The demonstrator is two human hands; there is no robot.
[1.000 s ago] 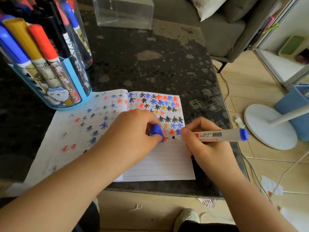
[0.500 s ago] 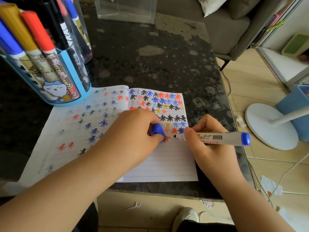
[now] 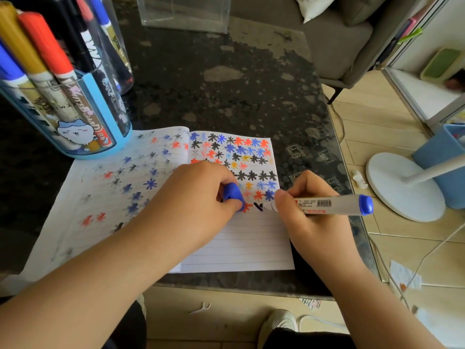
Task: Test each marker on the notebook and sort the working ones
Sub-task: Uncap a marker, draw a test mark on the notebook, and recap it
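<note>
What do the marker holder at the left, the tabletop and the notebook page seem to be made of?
Marker holder: likely plastic, clear walls with glossy blue trim; the markers show through. Tabletop: apparently dark speckled stone under glass or polish; it reflects pale patches. Notebook: thin matte ruled paper; ink stars bleed through the left page.

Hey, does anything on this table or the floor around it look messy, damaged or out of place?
Yes. The dark tabletop has pale worn patches. The notebook's left page shows blurred ink stars, like bleed-through. Torn paper scraps and a floss pick litter the floor.
</note>
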